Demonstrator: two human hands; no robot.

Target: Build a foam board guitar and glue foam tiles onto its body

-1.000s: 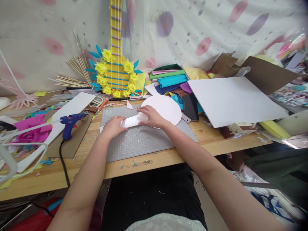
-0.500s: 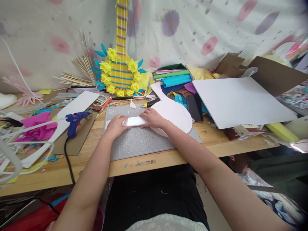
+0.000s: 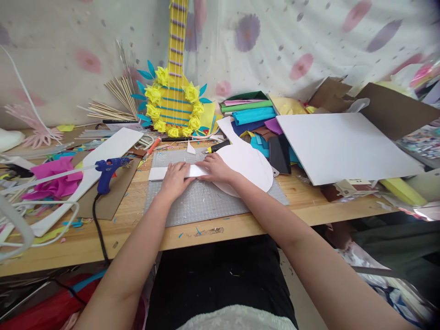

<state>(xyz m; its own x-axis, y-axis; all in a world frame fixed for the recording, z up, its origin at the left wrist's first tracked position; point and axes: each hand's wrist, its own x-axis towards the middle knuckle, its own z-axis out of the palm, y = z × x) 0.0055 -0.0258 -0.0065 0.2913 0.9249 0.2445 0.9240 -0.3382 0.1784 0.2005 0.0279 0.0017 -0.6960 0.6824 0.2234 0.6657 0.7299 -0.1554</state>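
Note:
A narrow white foam board strip [image 3: 158,173] lies across the grey cutting mat [image 3: 202,208]. My left hand [image 3: 176,178] is closed over the middle of it, fingers on the far edge and thumb on the near side. My right hand [image 3: 213,168] grips its right end. Beside that hand is a round white board [image 3: 249,168]; my fingers hide whether the strip joins it. Behind them lie a black and yellow utility knife [image 3: 217,146] and a small white offcut [image 3: 190,147].
A blue glue gun [image 3: 107,174] with a black cord stands at left among scraps. The yellow flower-trimmed guitar model [image 3: 175,107] leans at the back. At right are a dark phone [image 3: 279,153] and a large white board [image 3: 347,146]. Bamboo sticks [image 3: 120,98] fan out behind.
My left hand has slid right along the strip, closer to my right hand, leaving more of the strip's left end showing. My right hand stays near the same spot. The view has shifted slightly.

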